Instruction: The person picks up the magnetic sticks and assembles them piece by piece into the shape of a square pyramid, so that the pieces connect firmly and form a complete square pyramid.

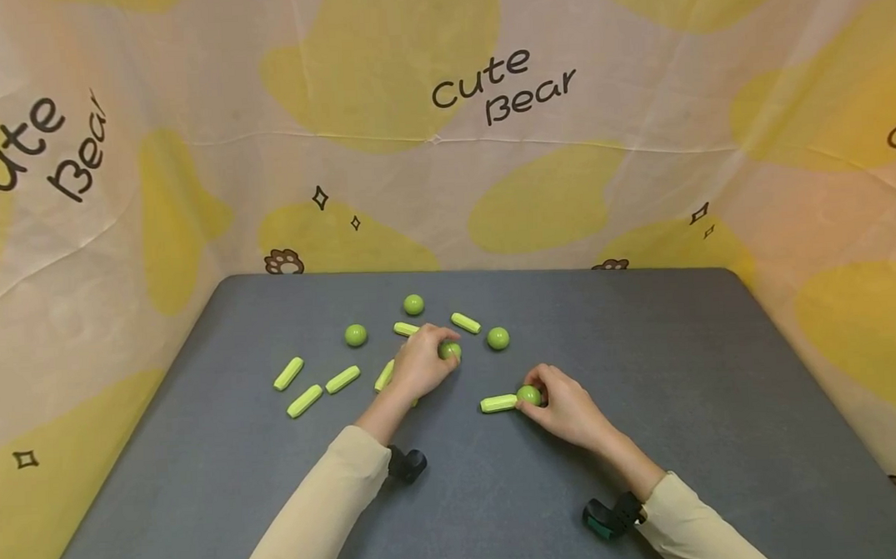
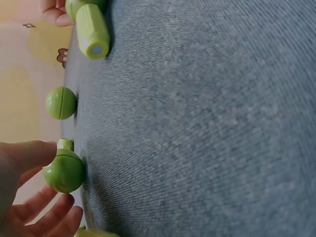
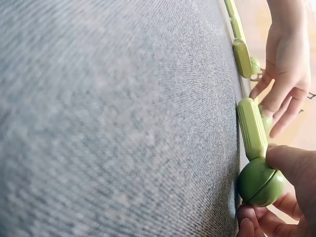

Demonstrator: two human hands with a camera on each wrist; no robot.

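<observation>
Right hand (image 1: 569,408): fingers curled round a green ball (image 1: 529,395), pinching it against the end of a green stick (image 1: 498,403) lying flat on the grey table (image 1: 694,402); ball and stick touch. Left hand (image 1: 420,361): thumb and fingertips set on a second ball (image 1: 450,350), fingers loosely spread about it, grip not confirmed. Three further balls (image 1: 498,338) lie just beyond, loose sticks (image 1: 304,400) to the left. Patterned cloth (image 1: 441,121) behind.
</observation>
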